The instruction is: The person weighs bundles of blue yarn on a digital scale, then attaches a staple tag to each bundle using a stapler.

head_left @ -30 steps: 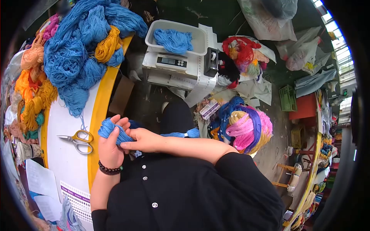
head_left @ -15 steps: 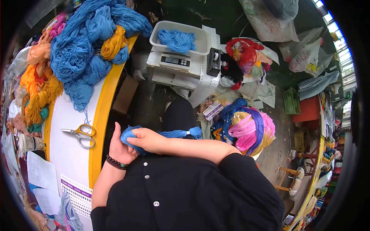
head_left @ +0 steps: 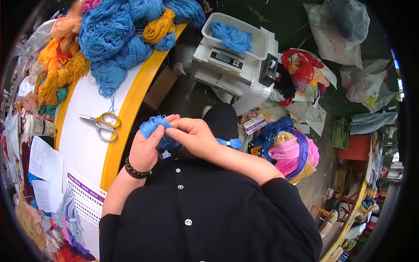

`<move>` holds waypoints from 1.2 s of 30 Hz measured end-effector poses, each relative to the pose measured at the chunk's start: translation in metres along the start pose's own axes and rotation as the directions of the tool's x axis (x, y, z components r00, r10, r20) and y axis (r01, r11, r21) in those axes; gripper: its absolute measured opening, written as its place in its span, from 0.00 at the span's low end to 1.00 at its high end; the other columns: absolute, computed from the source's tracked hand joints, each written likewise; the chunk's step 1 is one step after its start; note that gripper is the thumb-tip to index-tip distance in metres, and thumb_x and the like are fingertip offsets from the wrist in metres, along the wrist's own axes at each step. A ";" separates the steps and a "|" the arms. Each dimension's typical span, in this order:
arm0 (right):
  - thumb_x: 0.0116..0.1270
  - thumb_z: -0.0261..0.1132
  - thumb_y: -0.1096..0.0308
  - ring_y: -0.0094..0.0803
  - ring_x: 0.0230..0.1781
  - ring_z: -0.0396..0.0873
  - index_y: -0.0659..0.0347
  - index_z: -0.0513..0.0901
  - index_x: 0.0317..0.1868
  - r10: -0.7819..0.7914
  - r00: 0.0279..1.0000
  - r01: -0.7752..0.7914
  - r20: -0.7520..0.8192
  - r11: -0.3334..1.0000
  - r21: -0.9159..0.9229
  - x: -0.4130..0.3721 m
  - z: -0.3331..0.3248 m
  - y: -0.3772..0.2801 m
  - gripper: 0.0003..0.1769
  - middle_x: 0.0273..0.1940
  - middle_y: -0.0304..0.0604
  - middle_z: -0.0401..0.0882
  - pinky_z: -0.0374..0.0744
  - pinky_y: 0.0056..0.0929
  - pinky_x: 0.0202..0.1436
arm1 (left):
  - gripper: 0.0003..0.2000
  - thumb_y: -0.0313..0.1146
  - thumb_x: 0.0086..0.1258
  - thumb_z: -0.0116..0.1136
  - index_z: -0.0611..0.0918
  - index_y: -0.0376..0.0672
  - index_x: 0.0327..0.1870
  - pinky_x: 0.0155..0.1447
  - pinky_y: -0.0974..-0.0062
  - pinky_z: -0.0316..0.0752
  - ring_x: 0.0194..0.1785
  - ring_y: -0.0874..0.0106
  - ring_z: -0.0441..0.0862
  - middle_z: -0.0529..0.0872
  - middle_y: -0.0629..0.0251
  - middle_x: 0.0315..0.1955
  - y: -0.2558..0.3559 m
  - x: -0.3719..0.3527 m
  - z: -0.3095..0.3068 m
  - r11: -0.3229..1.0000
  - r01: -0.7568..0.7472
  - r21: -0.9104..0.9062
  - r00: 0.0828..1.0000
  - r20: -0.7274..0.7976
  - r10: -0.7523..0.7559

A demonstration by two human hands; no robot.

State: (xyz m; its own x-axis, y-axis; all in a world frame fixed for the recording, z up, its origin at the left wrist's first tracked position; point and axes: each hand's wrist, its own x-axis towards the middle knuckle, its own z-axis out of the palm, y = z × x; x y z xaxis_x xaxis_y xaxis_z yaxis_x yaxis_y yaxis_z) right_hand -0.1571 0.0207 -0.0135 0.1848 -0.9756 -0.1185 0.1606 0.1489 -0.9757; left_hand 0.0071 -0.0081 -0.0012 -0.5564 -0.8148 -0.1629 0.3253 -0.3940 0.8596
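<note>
A small hank of blue thread (head_left: 151, 125) is gripped in front of my chest. My left hand (head_left: 145, 150) wraps round it from the left, thumb pressed on top. With fingers and thumb pinched together, my right hand (head_left: 194, 135) grips its right side; part of the thread is hidden behind the fingers. Just past my right wrist shows the end of a blue skein with a white band (head_left: 234, 143), lying by my leg. On the table to the left, scissors (head_left: 104, 125) with yellow and grey handles lie near my left hand.
A large heap of blue yarn (head_left: 107, 32) covers the table's far end, beside orange skeins (head_left: 51, 65). Punched cards (head_left: 85, 196) lie nearer. Ahead stands a scale (head_left: 227, 59) bearing a white tray (head_left: 262, 48) with blue yarn. Multicoloured yarn (head_left: 294, 153) is piled at right.
Both hands have risen and shifted right with the blue thread. My left fingers have closed round it, and my right hand has turned to pinch its side. The camera view has shifted.
</note>
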 end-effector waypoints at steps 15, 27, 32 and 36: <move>0.71 0.58 0.68 0.20 0.41 0.77 0.64 0.80 0.41 0.012 0.998 0.006 -0.056 0.945 0.327 0.005 -0.003 0.005 0.08 0.38 0.36 0.82 0.73 0.21 0.48 | 0.06 0.26 0.71 0.55 0.82 0.36 0.43 0.53 0.76 0.73 0.44 0.74 0.81 0.85 0.64 0.40 -0.008 0.002 -0.004 0.963 -0.202 0.177 0.957 -0.172 0.232; 0.69 0.61 0.68 0.17 0.34 0.76 0.68 0.85 0.39 0.052 0.998 -0.044 -0.047 0.986 0.161 -0.007 -0.009 -0.004 0.11 0.32 0.35 0.83 0.75 0.19 0.41 | 0.06 0.29 0.68 0.59 0.83 0.35 0.37 0.45 0.81 0.72 0.36 0.79 0.77 0.82 0.69 0.31 -0.005 0.003 0.010 0.974 -0.147 0.170 0.980 -0.110 0.167; 0.67 0.62 0.69 0.15 0.31 0.73 0.68 0.84 0.38 0.058 0.993 -0.049 -0.098 0.994 0.095 -0.013 -0.002 0.000 0.10 0.31 0.31 0.81 0.73 0.18 0.35 | 0.05 0.26 0.68 0.59 0.83 0.34 0.36 0.42 0.83 0.71 0.34 0.81 0.76 0.81 0.71 0.29 -0.007 -0.003 0.019 0.968 -0.156 0.199 0.962 -0.193 0.194; 0.67 0.62 0.68 0.14 0.29 0.70 0.66 0.83 0.41 0.083 0.992 -0.051 -0.093 0.951 0.306 -0.015 0.002 0.006 0.09 0.31 0.30 0.80 0.70 0.16 0.33 | 0.05 0.25 0.69 0.57 0.83 0.34 0.36 0.40 0.83 0.69 0.33 0.80 0.75 0.81 0.71 0.28 -0.011 -0.005 0.019 0.939 -0.213 0.271 0.944 -0.190 0.269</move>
State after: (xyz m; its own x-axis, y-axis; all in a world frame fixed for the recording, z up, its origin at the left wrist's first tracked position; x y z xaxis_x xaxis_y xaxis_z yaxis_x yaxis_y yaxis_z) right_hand -0.1571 0.0361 -0.0170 0.1069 -0.9706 -0.2159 0.4397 0.2409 -0.8652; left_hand -0.0084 0.0080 -0.0013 -0.2919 -0.9563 -0.0144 0.2166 -0.0807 0.9729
